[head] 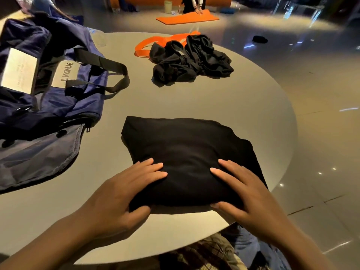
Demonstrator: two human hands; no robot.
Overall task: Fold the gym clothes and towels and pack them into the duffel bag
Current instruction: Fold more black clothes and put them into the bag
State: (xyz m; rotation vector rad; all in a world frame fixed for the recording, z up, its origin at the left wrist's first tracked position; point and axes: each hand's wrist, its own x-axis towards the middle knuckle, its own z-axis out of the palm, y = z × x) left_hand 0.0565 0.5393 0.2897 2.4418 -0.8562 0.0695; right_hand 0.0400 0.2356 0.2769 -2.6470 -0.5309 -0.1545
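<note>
A folded black garment [185, 152] lies on the round grey table [243, 98], near its front edge. My left hand [124, 191] holds the garment's near left corner, fingers flat on top and thumb tucked under the edge. At the near right corner my right hand [245, 193] grips it the same way. The navy duffel bag [64, 98] lies open at the left of the table, its black handles flopped toward the middle. A crumpled pile of black clothes [191, 59] sits at the far side of the table.
An orange strap or band [148, 45] lies beside the crumpled pile. A clear cup [100, 38] stands at the table's far left. On the floor beyond, another person kneels at an orange mat [187, 17]. Bare tabletop lies between bag and garment.
</note>
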